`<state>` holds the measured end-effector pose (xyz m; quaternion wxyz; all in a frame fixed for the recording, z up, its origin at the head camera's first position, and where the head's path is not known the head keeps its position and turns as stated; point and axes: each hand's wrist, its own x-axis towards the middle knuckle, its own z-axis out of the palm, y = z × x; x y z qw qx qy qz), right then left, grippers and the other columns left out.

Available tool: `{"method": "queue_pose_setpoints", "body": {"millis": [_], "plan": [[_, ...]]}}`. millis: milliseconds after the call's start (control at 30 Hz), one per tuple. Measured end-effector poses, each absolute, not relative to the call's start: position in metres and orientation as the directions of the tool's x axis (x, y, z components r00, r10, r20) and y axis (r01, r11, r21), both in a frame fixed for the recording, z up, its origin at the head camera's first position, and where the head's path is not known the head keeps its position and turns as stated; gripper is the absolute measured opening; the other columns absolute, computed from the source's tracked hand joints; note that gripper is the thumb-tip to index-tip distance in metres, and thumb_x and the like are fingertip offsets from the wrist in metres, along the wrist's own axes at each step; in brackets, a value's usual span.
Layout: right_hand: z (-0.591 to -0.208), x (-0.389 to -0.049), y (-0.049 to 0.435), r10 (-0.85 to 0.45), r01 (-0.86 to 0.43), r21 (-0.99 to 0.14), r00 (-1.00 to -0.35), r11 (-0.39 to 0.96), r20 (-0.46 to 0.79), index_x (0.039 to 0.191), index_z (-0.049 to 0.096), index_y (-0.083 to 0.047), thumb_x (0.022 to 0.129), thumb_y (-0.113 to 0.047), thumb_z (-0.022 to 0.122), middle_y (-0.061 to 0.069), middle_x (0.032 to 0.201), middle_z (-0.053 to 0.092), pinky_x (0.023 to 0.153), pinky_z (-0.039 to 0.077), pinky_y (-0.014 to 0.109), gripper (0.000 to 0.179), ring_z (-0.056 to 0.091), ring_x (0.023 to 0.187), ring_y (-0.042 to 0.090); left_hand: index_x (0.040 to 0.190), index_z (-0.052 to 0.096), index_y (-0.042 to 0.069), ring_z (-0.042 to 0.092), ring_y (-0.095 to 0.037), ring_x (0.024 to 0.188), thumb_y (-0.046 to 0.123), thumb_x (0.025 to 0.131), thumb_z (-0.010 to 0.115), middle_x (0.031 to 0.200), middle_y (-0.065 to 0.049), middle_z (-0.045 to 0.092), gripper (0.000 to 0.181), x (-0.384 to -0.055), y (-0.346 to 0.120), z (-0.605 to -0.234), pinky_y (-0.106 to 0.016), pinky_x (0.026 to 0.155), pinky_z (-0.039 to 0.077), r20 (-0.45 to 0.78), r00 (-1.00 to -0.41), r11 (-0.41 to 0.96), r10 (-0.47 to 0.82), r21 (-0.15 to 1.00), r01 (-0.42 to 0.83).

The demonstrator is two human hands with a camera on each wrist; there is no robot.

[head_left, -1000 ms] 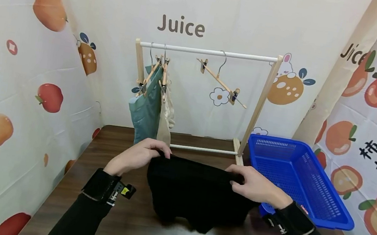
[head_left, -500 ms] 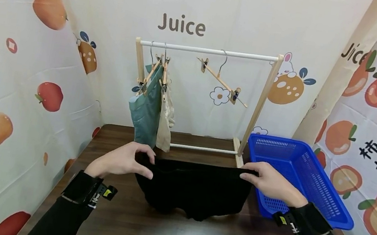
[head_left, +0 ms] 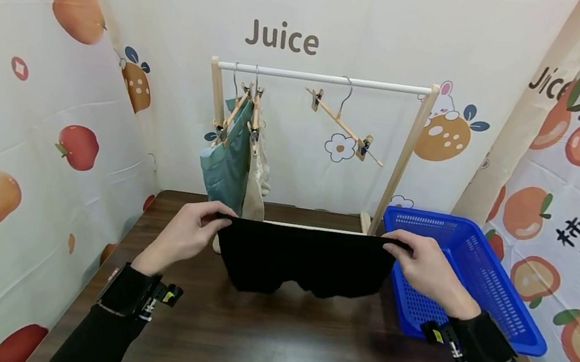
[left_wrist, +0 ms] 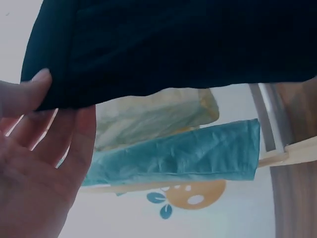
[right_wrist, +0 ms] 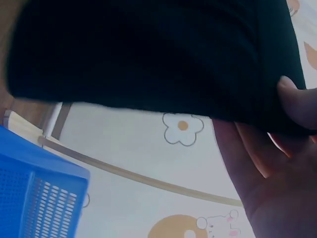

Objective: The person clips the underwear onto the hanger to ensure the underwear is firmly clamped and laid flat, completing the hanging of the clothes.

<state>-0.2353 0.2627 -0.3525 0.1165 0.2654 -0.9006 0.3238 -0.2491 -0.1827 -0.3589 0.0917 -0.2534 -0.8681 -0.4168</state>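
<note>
A pair of black shorts (head_left: 306,261) is stretched out between my two hands, its waist edge straight and its legs hanging with a notch between them. My left hand (head_left: 186,234) pinches the left end of the waist between thumb and fingers. At the opposite end my right hand (head_left: 427,271) pinches the other corner. In the left wrist view the thumb presses the waistband of the dark cloth (left_wrist: 173,49) against the fingers. The right wrist view shows the same pinch on its corner of the fabric (right_wrist: 148,59).
Behind the shorts stands a rack (head_left: 310,77) with a white rail. Teal clothing (head_left: 226,166) and cream clothing (head_left: 255,182) hang at its left on clip hangers. A bare clip hanger (head_left: 339,123) hangs right of them. A blue basket (head_left: 497,290) sits at the right of the wooden table (head_left: 277,352).
My hands have spread apart along the waist and lifted the shorts, pulling the top edge taut. Both hands now pinch the corners. Rack and basket stay put.
</note>
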Motion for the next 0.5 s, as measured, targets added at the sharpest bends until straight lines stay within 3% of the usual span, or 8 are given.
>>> {"method": "queue_pose_setpoints", "body": {"millis": [133, 267, 500], "plan": [[-0.372, -0.226, 0.258, -0.466, -0.568, -0.486, -0.823, 0.664, 0.325, 0.11, 0.075, -0.009, 0.097, -0.001, 0.066, 0.0, 0.101, 0.074, 0.069, 0.05, 0.028, 0.018, 0.061, 0.078, 0.008, 0.111, 0.074, 0.012, 0.062, -0.017, 0.09, 0.005, 0.099, 0.065, 0.111, -0.002, 0.071, 0.017, -0.243, -0.188, -0.382, -0.035, 0.078, 0.052, 0.282, -0.86, 0.524, 0.426, 0.698, 0.488], [-0.408, -0.22, 0.253, -0.597, -0.575, -0.474, -0.793, 0.667, 0.122, 0.108, 0.075, -0.01, 0.096, -0.004, 0.067, -0.003, 0.1, 0.074, 0.079, 0.056, 0.035, 0.016, 0.068, 0.089, 0.009, 0.107, 0.074, 0.013, 0.063, -0.017, 0.098, 0.007, 0.096, 0.066, 0.111, 0.0, 0.07, 0.015, -0.236, -0.184, -0.423, -0.042, 0.089, 0.051, 0.103, -0.839, 0.581, 0.535, 0.676, 0.453], [-0.467, -0.21, 0.244, -0.697, -0.5, -0.56, -0.685, 0.661, -0.211, 0.103, 0.077, -0.01, 0.092, -0.004, 0.07, -0.003, 0.1, 0.074, 0.076, 0.056, 0.031, 0.014, 0.066, 0.09, 0.006, 0.087, 0.071, 0.01, 0.054, -0.012, 0.079, -0.003, 0.085, 0.066, 0.094, 0.003, 0.065, 0.015, -0.221, -0.169, -0.478, -0.034, 0.073, 0.048, -0.239, -0.696, 0.614, 0.677, 0.706, 0.355]]}}
